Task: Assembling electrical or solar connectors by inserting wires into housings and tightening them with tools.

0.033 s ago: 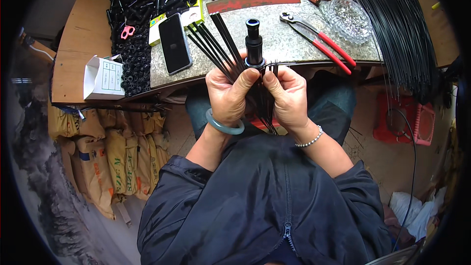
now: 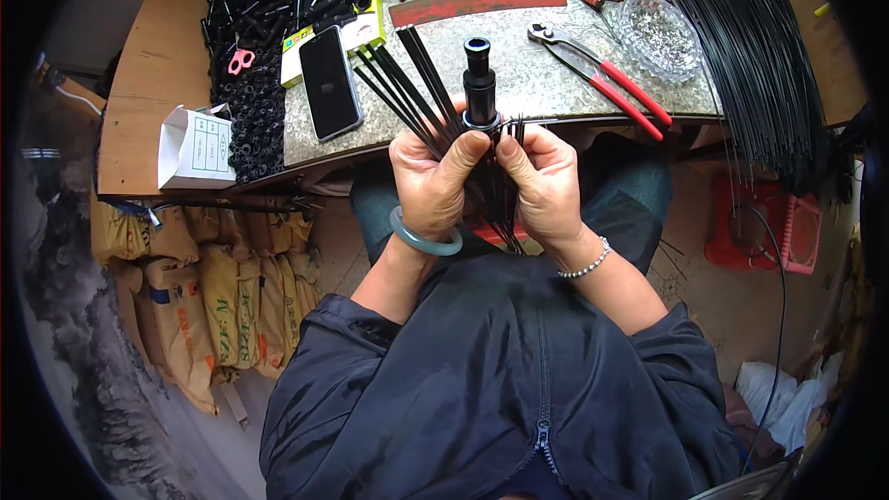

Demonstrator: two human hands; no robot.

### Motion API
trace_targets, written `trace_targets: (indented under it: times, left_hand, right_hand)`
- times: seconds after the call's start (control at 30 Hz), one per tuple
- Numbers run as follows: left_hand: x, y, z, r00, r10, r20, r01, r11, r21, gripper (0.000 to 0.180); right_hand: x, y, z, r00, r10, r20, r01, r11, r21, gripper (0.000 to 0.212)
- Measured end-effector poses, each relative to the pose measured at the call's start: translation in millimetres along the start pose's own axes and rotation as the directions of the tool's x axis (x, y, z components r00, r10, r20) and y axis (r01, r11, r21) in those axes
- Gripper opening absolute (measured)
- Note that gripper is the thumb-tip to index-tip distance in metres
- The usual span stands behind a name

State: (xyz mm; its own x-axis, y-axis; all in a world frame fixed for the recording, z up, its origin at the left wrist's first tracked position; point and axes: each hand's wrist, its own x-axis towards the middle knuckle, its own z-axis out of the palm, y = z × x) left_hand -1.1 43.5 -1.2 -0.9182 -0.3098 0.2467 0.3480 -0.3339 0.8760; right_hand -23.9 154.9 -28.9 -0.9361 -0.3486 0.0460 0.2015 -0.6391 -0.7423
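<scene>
A black stepped tube, apparently an umbrella runner [image 2: 479, 93], stands upright between my hands in front of the table edge. My left hand [image 2: 428, 183] is closed around its lower end, thumb pressed at the collar. Several black umbrella ribs [image 2: 398, 88] fan out up and left from behind my left fingers. My right hand [image 2: 546, 187] pinches thin dark rib ends beside the collar, thumb against the forefinger. More dark rods [image 2: 500, 204] hang down between both palms. My fingers hide where the rods meet the tube.
Pliers with red handles [image 2: 611, 83], a glass dish [image 2: 659, 37] of small metal parts and a phone [image 2: 331, 83] lie on the table. Black tubes [image 2: 278, 0] heap at the back left. A large rod bundle [image 2: 750, 65] overhangs the right edge. A small white box [image 2: 196, 148] stands left.
</scene>
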Motion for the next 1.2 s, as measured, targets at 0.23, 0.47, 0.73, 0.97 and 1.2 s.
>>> trace_targets:
  times: [0.23,0.47,0.73,0.97,1.2]
  left_hand:
    - [-0.5,-1.3,3.9,0.999,-0.021,-0.049,0.019,0.999,-0.046,0.027]
    - [0.4,-1.8,2.5,0.998,-0.047,-0.039,0.045,0.998,-0.052,0.026]
    - [2.1,-1.8,1.7,0.996,-0.087,0.026,0.089,0.99,-0.107,0.031]
    - [2.0,-2.3,3.1,0.999,0.005,-0.033,0.0,0.989,0.145,0.032]
    - [-2.2,-9.4,-3.4,0.991,0.13,-0.033,-0.115,0.951,0.288,0.034]
  right_hand:
    - [-2.7,-1.3,4.3,0.999,-0.04,0.024,0.04,0.999,0.0,0.012]
    - [-0.2,0.7,4.6,0.997,-0.075,-0.003,0.075,0.997,0.02,0.015]
    - [4.9,-5.1,-6.0,0.992,0.097,0.085,-0.1,0.994,0.038,0.008]
    - [-0.4,3.0,3.7,0.994,-0.099,0.036,0.098,0.995,0.016,0.01]
    - [-1.8,8.0,1.8,0.979,-0.203,0.026,0.203,0.979,0.017,0.012]
